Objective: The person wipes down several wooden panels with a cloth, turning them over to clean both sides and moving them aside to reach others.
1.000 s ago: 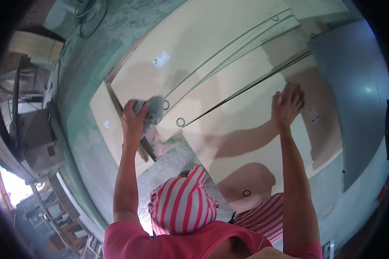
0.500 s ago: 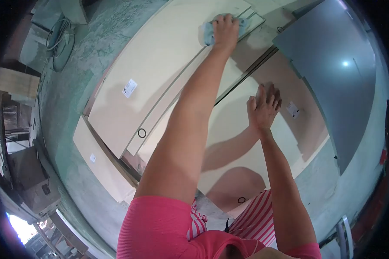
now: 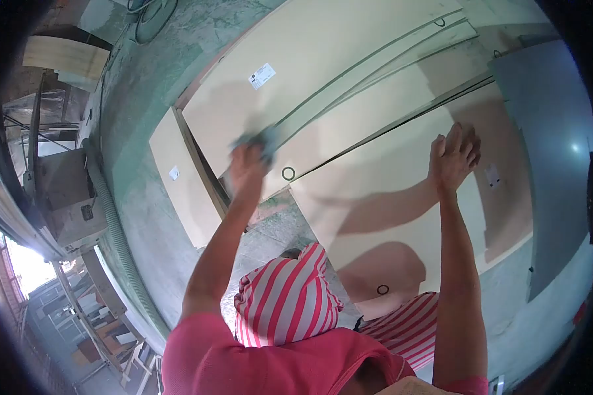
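My left hand [image 3: 246, 168] is closed on a light blue cloth [image 3: 266, 141], both smeared by motion, at the near left end of a large cream panel [image 3: 349, 56] with a white label [image 3: 261, 76]. Farther right, my right hand [image 3: 452, 161] rests with fingers apart on a second cream panel [image 3: 375, 168], beside another label [image 3: 493, 176]. A narrow strip-like panel [image 3: 375, 89] lies between the two. Dark rings mark the panels, one ring [image 3: 288, 173] close to my left hand.
A smaller labelled panel [image 3: 184, 178] lies at the left, against the large one. A glossy grey panel [image 3: 553, 151] stands at the right. A ribbed hose [image 3: 115, 217] runs along the left floor, near machinery [image 3: 62, 178]. My striped trouser leg [image 3: 283, 296] is below.
My left hand has swept with the cloth from the far end of the large panel toward its near left end. My right hand stays on its panel. The view has shifted left.
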Available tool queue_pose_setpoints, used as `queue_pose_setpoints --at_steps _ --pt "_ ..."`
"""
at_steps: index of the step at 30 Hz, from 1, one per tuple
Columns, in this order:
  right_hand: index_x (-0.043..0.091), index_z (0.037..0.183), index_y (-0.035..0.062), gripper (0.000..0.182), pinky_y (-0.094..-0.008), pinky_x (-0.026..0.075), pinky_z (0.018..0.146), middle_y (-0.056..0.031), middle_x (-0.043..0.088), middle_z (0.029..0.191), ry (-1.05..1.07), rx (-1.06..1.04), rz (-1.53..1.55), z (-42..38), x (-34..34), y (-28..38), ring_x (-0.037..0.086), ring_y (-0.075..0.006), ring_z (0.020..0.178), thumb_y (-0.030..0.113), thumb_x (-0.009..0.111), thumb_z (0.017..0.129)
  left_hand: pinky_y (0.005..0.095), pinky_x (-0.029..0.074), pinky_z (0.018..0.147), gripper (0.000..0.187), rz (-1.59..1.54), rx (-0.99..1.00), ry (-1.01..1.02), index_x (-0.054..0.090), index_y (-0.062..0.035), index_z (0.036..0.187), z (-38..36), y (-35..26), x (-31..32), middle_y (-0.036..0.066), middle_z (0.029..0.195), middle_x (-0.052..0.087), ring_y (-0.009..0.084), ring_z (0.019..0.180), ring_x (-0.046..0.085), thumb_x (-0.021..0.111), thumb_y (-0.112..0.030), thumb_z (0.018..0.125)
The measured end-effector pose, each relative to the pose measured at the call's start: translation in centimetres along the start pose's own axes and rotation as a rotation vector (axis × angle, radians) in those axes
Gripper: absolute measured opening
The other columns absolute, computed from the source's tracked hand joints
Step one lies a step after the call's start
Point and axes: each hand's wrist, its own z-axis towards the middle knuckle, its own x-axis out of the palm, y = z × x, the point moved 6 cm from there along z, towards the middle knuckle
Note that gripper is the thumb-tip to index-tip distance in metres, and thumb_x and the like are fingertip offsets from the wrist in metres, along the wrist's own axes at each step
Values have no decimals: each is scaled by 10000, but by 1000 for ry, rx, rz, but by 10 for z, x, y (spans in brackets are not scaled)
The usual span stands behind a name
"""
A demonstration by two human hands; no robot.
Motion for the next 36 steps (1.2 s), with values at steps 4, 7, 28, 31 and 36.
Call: queue_pose_setpoints --at_steps 4,7,28,31,36 --pt "394 1374 220 521 -521 203 1076 -167 355 1416 -57 -30 20 0 -2 0 258 -393 1335 443 404 904 457 426 911 374 210 -561 365 539 -83 1136 -106 124 -51 146 1142 479 331 1110 455 611 -91 769" --pt "416 1360 202 511 -519 204 1074 -175 367 1406 -73 -72 16 1 -10 5 271 -394 1326 441 394 909 453 438 898 363 165 -428 209 534 -87 1129 -111 111 -83 135 1121 477 331 1095 461 630 -153 784" --pt "377 1386 181 550 -542 222 1063 -220 385 1365 -38 -55 31 -2 -6 6 246 -417 1334 449 398 907 415 495 771 399 80 -197 66 530 -122 1020 -16 71 -17 71 1018 518 279 965 541 753 -239 710" --pt "378 1387 187 540 -541 214 1066 -210 373 1377 -60 -64 49 -2 -7 5 238 -411 1339 440 399 910 411 490 788 409 83 -255 99 531 -125 1035 -9 83 -13 81 1036 519 287 992 534 753 -238 710" --pt "404 1373 183 534 -541 227 1059 -197 394 1368 -62 -60 16 -3 -9 6 282 -405 1318 424 436 897 425 460 839 394 46 -310 113 534 -122 1061 -10 81 -16 99 1055 520 314 1013 522 729 -237 738"
